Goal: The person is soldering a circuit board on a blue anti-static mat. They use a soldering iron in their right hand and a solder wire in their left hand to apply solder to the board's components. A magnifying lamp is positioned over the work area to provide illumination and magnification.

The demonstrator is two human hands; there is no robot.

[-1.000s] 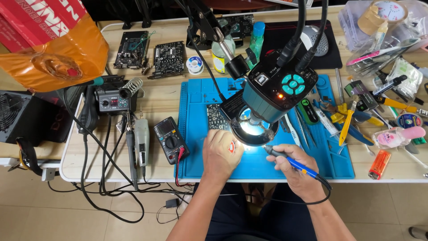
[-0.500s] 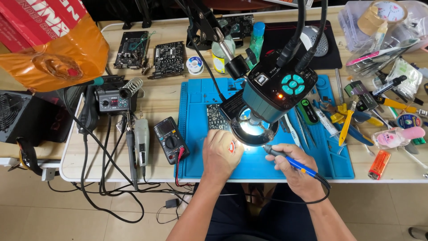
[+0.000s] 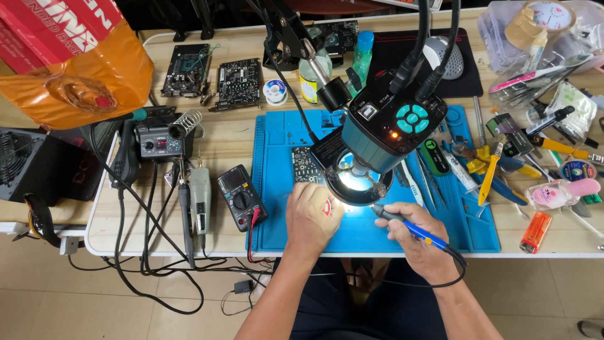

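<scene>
The left hand sits just left of centre in the frame, low on the blue mat; its fingers are curled together, knuckles up, and whether they pinch anything underneath cannot be told; a small red mark shows on its thumb side. The right hand lies right of centre, near the mat's lower edge, fingers wrapped round a blue soldering iron in a pen grip; the iron's tip points up-left, under the lit ring light of the microscope, and its black cord runs off at the lower right of the hand. The work under the lens is hidden by the microscope and its glare; a dark circuit board lies on the mat just above the left hand, partly under the microscope.

Left of the mat lies a multimeter with red leads; further left stand a soldering station and tangled black cables. Two more boards lie at the upper centre-left; an orange bag fills the upper left corner. Right of the mat lie pliers with yellow handles, an orange lighter and assorted tools; a tape roll sits at the upper right.
</scene>
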